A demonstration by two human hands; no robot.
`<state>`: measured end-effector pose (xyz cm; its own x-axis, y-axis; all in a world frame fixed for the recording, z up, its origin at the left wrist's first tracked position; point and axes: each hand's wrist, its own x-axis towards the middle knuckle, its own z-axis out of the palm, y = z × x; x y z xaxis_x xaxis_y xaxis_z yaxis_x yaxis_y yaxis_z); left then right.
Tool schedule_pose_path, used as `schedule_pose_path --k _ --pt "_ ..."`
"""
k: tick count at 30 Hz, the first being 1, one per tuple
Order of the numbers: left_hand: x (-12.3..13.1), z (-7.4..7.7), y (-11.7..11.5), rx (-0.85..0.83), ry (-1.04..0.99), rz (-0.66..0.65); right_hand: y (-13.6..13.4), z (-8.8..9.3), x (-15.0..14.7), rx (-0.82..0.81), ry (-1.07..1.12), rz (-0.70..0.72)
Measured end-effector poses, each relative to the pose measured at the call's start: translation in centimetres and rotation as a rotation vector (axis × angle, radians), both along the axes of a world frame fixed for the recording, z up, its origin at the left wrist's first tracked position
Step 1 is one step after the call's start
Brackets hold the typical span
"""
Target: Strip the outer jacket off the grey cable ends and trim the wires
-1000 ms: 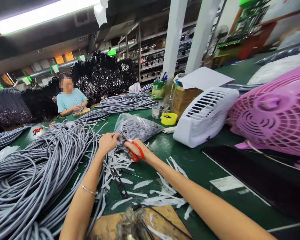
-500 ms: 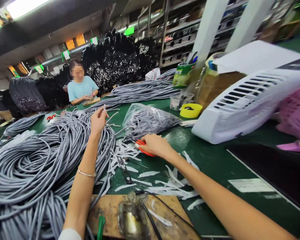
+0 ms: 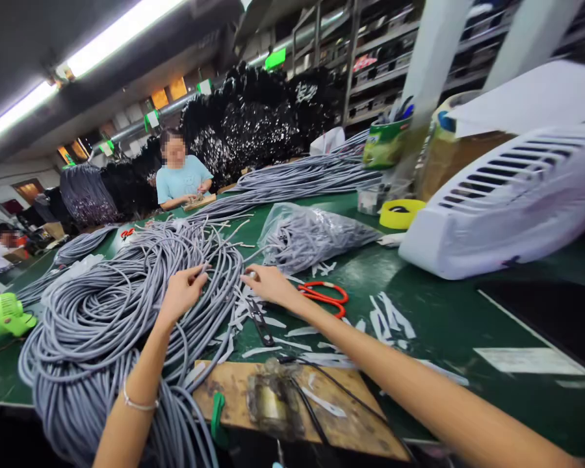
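My left hand (image 3: 184,292) is closed in a pinch over the right part of a big heap of coiled grey cables (image 3: 112,299). Whatever lies between its fingertips is too small to make out. Facing it, a short gap away, my right hand (image 3: 270,285) has its thumb and fingers drawn together, with a small pale bit at the fingertips that I cannot name. Red-handled scissors (image 3: 324,298) lie on the green table beside my right wrist. Dark thread snips (image 3: 260,323) rest below my right hand among white strips (image 3: 390,318).
Behind my right hand lies a clear bag of grey cable pieces (image 3: 316,237). A white fan (image 3: 497,201) and yellow tape roll (image 3: 400,213) stand to the right. In front is a wooden board (image 3: 351,416) with a metal device (image 3: 273,396). A co-worker (image 3: 182,175) sits across the table.
My right hand has let go of the red-handled scissors, which now lie on the table, and has moved left toward my left hand. My left hand has come down lower. The view has shifted left.
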<state>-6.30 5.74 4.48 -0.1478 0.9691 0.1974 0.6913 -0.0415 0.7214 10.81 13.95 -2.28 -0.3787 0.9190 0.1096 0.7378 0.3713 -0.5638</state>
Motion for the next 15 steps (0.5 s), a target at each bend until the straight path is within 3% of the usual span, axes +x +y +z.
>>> schedule_pose_path --k 2,4,10,15 --pt "-0.4 -0.6 -0.3 -0.059 -0.356 -0.040 1.2 0.1 -2.3 -0.019 0.036 -0.086" --pt "-0.9 -0.6 -0.3 -0.054 -0.523 -0.050 2.1 0.5 -3.9 -0.048 0.066 -0.163" --pt "-1.7 -0.6 -0.2 0.026 -0.643 -0.039 2.3 2.1 -5.0 0.002 0.134 -0.198" --pt "-1.1 -1.4 -0.6 0.005 -0.688 -0.074 2.8 1.8 -5.4 -0.033 0.101 -0.276"
